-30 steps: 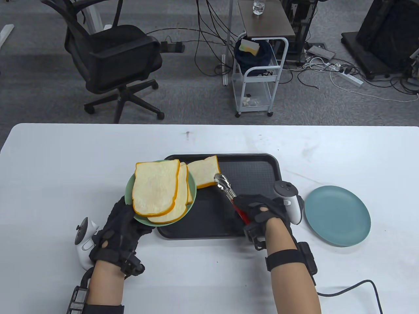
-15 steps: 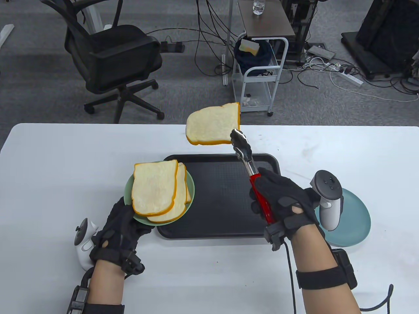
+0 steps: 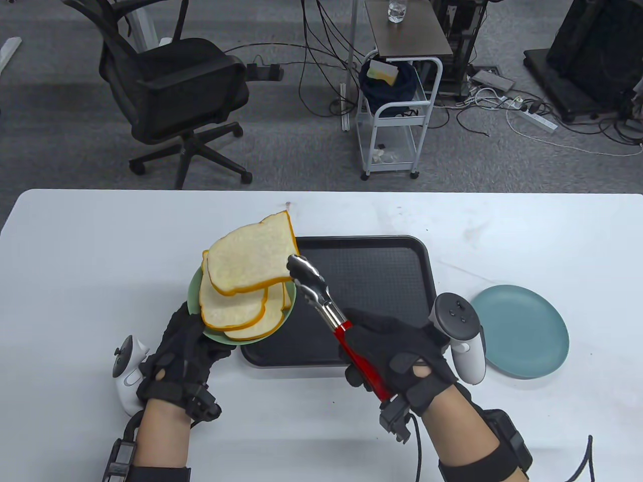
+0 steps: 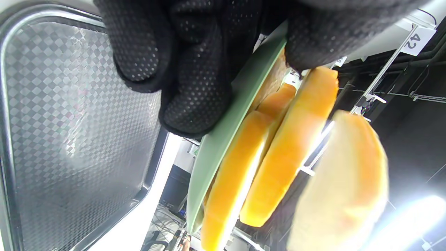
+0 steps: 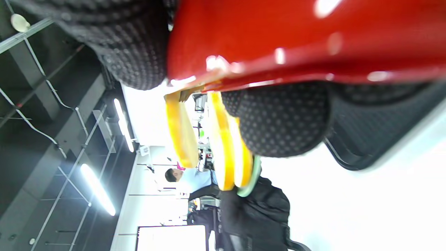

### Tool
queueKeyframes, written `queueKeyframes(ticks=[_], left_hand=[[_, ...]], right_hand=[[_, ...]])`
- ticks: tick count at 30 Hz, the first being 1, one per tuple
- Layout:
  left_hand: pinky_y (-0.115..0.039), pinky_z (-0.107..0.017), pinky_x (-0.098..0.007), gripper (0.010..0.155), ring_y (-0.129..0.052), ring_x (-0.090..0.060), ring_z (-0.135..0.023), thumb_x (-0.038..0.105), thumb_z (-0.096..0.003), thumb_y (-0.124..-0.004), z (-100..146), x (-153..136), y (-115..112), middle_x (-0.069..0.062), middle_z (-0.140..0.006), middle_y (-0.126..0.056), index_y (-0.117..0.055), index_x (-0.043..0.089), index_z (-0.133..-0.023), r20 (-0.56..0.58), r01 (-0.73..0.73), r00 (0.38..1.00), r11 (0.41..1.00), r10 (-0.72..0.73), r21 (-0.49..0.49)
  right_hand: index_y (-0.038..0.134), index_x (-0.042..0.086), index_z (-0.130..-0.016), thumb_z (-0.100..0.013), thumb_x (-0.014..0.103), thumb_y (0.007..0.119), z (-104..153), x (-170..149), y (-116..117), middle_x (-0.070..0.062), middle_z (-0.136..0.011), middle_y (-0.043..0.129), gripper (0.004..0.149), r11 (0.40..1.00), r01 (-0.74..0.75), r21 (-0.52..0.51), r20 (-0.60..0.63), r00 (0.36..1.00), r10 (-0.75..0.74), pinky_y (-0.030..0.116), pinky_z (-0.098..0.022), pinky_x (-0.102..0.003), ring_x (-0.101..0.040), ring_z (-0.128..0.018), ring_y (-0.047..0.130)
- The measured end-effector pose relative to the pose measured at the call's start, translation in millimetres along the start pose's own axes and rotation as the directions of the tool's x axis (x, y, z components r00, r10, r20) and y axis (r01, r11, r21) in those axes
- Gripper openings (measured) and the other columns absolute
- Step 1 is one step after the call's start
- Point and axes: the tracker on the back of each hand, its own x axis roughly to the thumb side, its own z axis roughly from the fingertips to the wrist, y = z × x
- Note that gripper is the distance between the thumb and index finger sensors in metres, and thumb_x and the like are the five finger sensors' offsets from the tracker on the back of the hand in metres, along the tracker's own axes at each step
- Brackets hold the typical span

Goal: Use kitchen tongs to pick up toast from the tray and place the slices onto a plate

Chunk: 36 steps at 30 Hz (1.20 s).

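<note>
The left hand (image 3: pixel 183 351) grips the edge of a green plate (image 3: pixel 193 291) and holds it up over the left side of the black tray (image 3: pixel 382 281). The plate has a pile of toast (image 3: pixel 236 311) on it, three slices as far as I can tell. The right hand (image 3: pixel 402 361) squeezes the red handles of one pair of tongs (image 3: pixel 326 306). The tong tips pinch one more slice (image 3: pixel 251 258), and it hangs just over the pile. One blue plate (image 3: pixel 520 331) lies on the white table (image 3: pixel 75 281), right of the tray.

Grey carpet (image 3: pixel 75 135), office chair (image 3: pixel 171 90), cables (image 3: pixel 321 55)
</note>
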Motion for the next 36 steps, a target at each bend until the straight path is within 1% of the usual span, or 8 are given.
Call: queueKeyframes(ticks=[11, 14, 18, 21, 23, 26, 29, 36], left_hand=[[-0.088, -0.056, -0.04, 0.064, -0.11, -0.023, -0.062, 0.05, -0.0529, -0.078, 0, -2, 1, -0.001, -0.102, -0.079, -0.04, 0.04, -0.104, -0.006, -0.005, 1.0, 1.0, 0.005, 0.001], [-0.088, -0.056, -0.04, 0.063, -0.109, -0.023, -0.062, 0.05, -0.0529, -0.078, 0, -2, 1, 0.0, -0.102, -0.079, -0.041, 0.04, -0.103, -0.004, 0.001, 1.0, 1.0, -0.001, 0.007], [-0.088, -0.056, -0.04, 0.064, -0.109, -0.023, -0.062, 0.05, -0.0529, -0.078, 0, -2, 1, -0.001, -0.102, -0.079, -0.041, 0.04, -0.103, -0.006, -0.002, 1.0, 1.0, 0.002, 0.008], [-0.088, -0.056, -0.04, 0.064, -0.11, -0.023, -0.062, 0.05, -0.0528, -0.078, 0, -2, 1, -0.001, -0.102, -0.079, -0.041, 0.04, -0.103, -0.005, -0.003, 1.0, 1.0, 0.003, 0.007], [-0.088, -0.056, -0.04, 0.064, -0.109, -0.023, -0.063, 0.05, -0.0529, -0.078, -1, -2, 1, -0.001, -0.102, -0.079, -0.041, 0.04, -0.103, -0.005, -0.002, 1.0, 1.0, 0.002, 0.005], [-0.088, -0.056, -0.04, 0.064, -0.109, -0.023, -0.062, 0.05, -0.0529, -0.078, -1, -3, 1, -0.001, -0.102, -0.079, -0.041, 0.04, -0.104, -0.007, -0.001, 1.0, 1.0, 0.001, 0.007], [-0.088, -0.056, -0.041, 0.064, -0.109, -0.023, -0.063, 0.05, -0.0529, -0.078, -1, -3, 1, -0.001, -0.102, -0.079, -0.041, 0.04, -0.104, -0.009, -0.004, 1.0, 1.0, 0.004, 0.008], [-0.088, -0.056, -0.041, 0.064, -0.11, -0.023, -0.063, 0.049, -0.053, -0.078, -1, -3, 1, -0.001, -0.102, -0.079, -0.041, 0.039, -0.104, -0.007, -0.013, 1.0, 1.0, 0.013, 0.009]], right_hand=[[0.065, 0.009, -0.103, -0.047, 0.056, 0.082, 5, -32, -7, -0.025, -0.078, 0.092, 0.074, 0.999, -0.027, 0.03, -0.071, 0.997, 0.029, 0.092, -0.025, -0.047, -0.036, -0.039, 0.107], [0.064, 0.009, -0.103, -0.045, 0.06, 0.083, 11, -26, -26, -0.026, -0.08, 0.09, 0.081, 0.999, -0.028, -0.019, -0.045, 0.999, 0.027, 0.091, -0.027, -0.047, -0.037, -0.041, 0.106], [0.062, 0.009, -0.104, -0.043, 0.06, 0.085, 25, -3, -70, -0.027, -0.082, 0.089, 0.082, 0.966, -0.099, -0.239, 0.003, 0.995, 0.103, 0.09, -0.028, -0.049, -0.039, -0.043, 0.105], [0.061, 0.01, -0.105, -0.042, 0.057, 0.087, 38, 14, -108, -0.026, -0.084, 0.088, 0.082, 0.857, -0.216, -0.468, -0.024, 0.972, 0.232, 0.09, -0.029, -0.05, -0.04, -0.046, 0.104], [0.06, 0.011, -0.105, -0.042, 0.054, 0.09, 47, 19, -136, -0.026, -0.087, 0.086, 0.082, 0.726, -0.327, -0.605, -0.098, 0.935, 0.339, 0.09, -0.032, -0.052, -0.04, -0.049, 0.104], [0.056, 0.012, -0.106, -0.042, 0.05, 0.092, 54, 9, -165, -0.027, -0.09, 0.083, 0.083, 0.526, -0.499, -0.689, -0.278, 0.852, 0.444, 0.089, -0.035, -0.053, -0.042, -0.053, 0.102], [0.054, 0.012, -0.107, -0.042, 0.048, 0.092, 56, -24, -189, -0.027, -0.092, 0.081, 0.084, 0.329, -0.667, -0.669, -0.485, 0.726, 0.487, 0.088, -0.037, -0.053, -0.043, -0.056, 0.101], [0.054, 0.013, -0.107, -0.043, 0.046, 0.091, 48, -109, -216, -0.027, -0.093, 0.081, 0.081, 0.172, -0.856, -0.488, -0.726, 0.507, 0.464, 0.089, -0.038, -0.053, -0.044, -0.062, 0.101]])
